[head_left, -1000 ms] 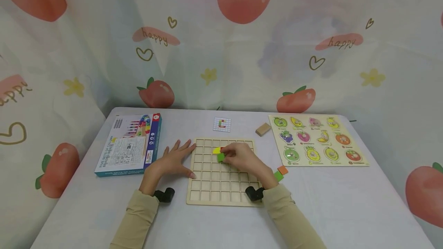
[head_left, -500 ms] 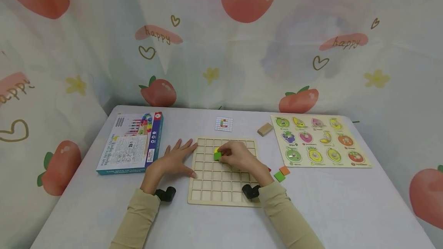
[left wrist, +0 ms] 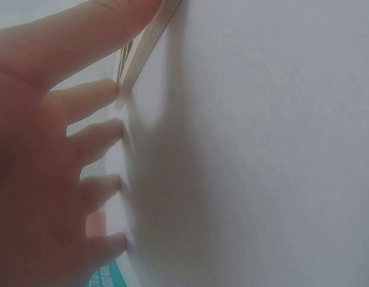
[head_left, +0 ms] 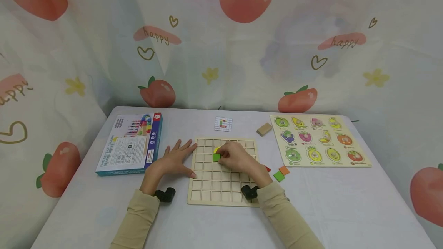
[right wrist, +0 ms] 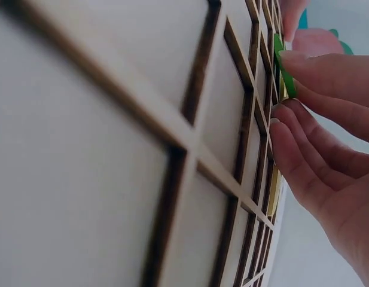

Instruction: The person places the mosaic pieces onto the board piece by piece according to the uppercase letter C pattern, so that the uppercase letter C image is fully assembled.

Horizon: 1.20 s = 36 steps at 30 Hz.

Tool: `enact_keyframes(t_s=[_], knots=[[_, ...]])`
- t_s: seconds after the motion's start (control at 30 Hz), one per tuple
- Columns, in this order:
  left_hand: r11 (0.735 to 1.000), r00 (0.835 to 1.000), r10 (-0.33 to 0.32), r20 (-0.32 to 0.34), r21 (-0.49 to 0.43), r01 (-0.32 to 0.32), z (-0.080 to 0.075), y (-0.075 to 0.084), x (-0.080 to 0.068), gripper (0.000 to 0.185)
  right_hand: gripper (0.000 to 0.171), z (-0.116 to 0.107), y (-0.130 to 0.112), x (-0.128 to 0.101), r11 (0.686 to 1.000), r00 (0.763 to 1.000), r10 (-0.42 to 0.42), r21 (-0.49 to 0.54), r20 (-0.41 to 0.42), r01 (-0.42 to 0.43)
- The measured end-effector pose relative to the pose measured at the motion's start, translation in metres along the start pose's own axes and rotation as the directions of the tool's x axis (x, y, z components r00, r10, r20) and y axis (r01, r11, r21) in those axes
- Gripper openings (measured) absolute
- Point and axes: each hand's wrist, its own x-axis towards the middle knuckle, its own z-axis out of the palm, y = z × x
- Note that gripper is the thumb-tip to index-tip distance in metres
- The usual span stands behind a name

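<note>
My right hand (head_left: 237,158) pinches a green square tile (head_left: 216,157) between thumb and fingers over the wooden grid board (head_left: 215,185). In the right wrist view the green tile (right wrist: 284,67) stands tilted at the grid, one edge at a cell. Just beyond it a yellow tile (head_left: 216,150) shows, partly hidden by the fingers; another yellow piece (right wrist: 274,190) shows in the grid in the right wrist view. My left hand (head_left: 173,163) is spread at the board's left edge, index fingertip and thumb at the rim, the other fingertips (left wrist: 112,182) at the white tabletop.
Right of the board lie a green tile (head_left: 278,176), an orange tile (head_left: 284,170) and a partly hidden red tile (head_left: 268,168). Behind it are a pattern card (head_left: 223,124) and a wooden block (head_left: 264,129). A flat box (head_left: 129,143) lies left, a fruit puzzle board (head_left: 325,155) right.
The right hand has shifted slightly left with the green tile, which now lies over a cell below the yellow one. A red tile has come into view beside the right wrist. The left hand stays put.
</note>
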Motion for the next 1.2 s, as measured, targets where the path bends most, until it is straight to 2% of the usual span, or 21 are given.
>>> enact_keyframes(t_s=[0.57, 0.77, 1.2], knots=[[1.000, 1.000, 0.004, -0.016, 0.001, -0.004, 0.002, -0.004, 0.001, 0.109, 0.021, -0.011, 0.005, -0.020, 0.998, 0.997, -0.054, 0.031, -0.056, 0.056], [1.000, 1.000, 0.008, -0.017, -0.010, -0.009, 0.002, -0.003, 0.002, 0.109, 0.022, -0.019, 0.012, -0.037, 0.996, 0.997, -0.031, 0.080, -0.070, 0.036], [1.000, 1.000, 0.005, -0.019, -0.006, -0.005, 0.002, -0.002, 0.001, 0.108, 0.020, -0.031, 0.032, -0.078, 0.998, 0.990, 0.040, 0.063, -0.137, -0.032]])
